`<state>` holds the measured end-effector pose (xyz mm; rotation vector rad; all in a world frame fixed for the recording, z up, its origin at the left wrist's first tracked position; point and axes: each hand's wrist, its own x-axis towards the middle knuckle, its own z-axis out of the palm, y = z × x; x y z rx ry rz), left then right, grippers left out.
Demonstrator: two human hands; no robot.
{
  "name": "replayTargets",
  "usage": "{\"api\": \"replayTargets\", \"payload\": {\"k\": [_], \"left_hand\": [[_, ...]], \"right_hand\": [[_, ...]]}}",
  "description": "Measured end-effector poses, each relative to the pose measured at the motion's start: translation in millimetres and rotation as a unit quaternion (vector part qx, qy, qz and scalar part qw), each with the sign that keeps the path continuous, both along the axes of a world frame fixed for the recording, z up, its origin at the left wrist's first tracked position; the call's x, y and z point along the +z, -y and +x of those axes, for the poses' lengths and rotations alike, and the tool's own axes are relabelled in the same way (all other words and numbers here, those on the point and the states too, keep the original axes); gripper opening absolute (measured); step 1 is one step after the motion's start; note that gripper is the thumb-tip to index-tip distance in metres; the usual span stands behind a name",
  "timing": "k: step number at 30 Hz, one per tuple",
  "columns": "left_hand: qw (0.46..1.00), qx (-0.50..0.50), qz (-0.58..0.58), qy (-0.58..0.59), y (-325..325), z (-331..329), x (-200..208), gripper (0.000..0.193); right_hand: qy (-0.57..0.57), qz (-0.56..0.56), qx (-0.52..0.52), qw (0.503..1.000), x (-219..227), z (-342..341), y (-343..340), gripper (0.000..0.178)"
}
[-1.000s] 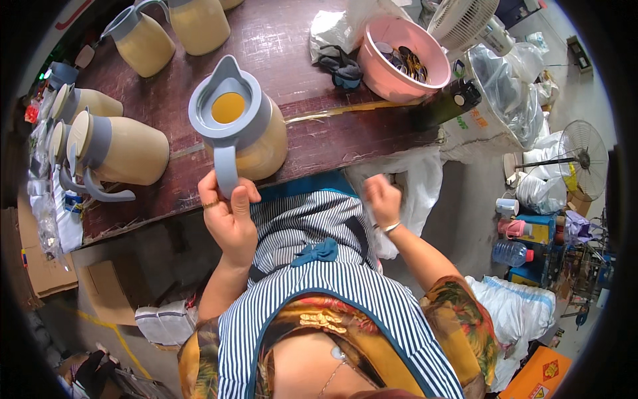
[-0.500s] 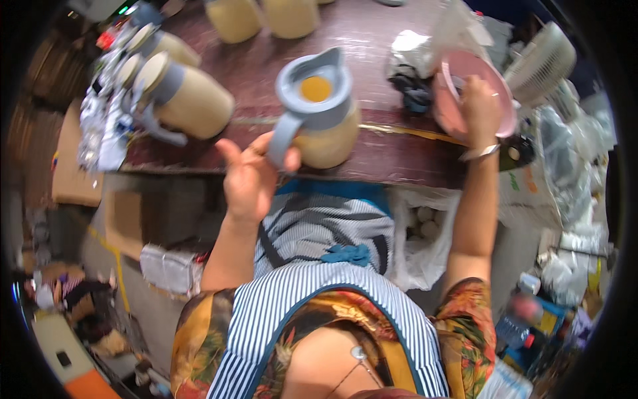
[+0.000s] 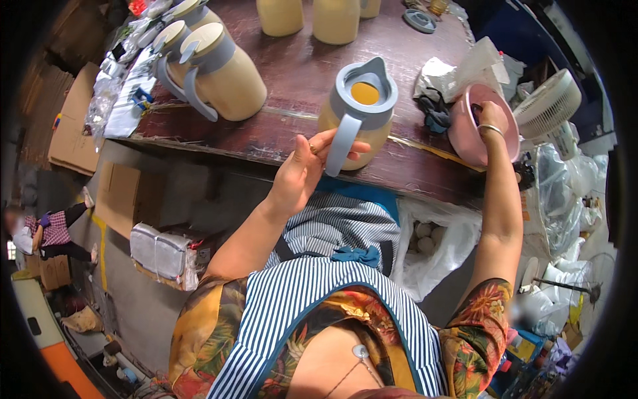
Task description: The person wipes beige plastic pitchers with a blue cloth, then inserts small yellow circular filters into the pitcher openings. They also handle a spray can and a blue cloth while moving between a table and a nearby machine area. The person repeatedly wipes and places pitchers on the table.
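Note:
A cream vacuum jug [image 3: 371,141] with a grey-blue spouted collar stands upright near the table's front edge. Its top has no lid, and an orange-yellow round shows in the opening. My left hand [image 3: 300,174] is open at the jug's grey handle [image 3: 343,143]: the stretched fingers pass behind the handle toward the body, and the thumb stays off it. To the right, my right hand [image 3: 495,117] reaches down into a pink plastic basin [image 3: 465,141]. Its fingers are curled and partly hidden by the basin, next to something dark; what they hold cannot be made out.
Several similar jugs [image 3: 234,86] stand at the back and left of the dark red table [image 3: 279,136]. A grey lid [image 3: 420,21] lies far right. Plastic bags [image 3: 480,66] and a white fan [image 3: 548,103] flank the basin. Below are a cardboard box [image 3: 129,199] and a white sack [image 3: 435,263].
The view has shifted, so the jugs appear farther right. My left thumb has drawn nearer to the fingers at the handle. My right hand remains in the basin.

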<state>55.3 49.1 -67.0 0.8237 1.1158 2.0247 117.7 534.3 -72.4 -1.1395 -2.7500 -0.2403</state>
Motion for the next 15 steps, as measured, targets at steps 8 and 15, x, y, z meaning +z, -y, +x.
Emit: {"api": "replayTargets", "payload": {"k": [8, 15], "left_hand": [[0.997, 0.051, -0.025, -0.049, 13, 4, -8, 0.085], [0.986, 0.142, -0.052, -0.072, 25, 11, -3, 0.065]], "right_hand": [[-0.165, -0.294, -0.032, 0.941, -2, 6, -24, 0.083], [-0.195, -0.155, 0.032, 0.968, 31, 39, -7, 0.041]]}}
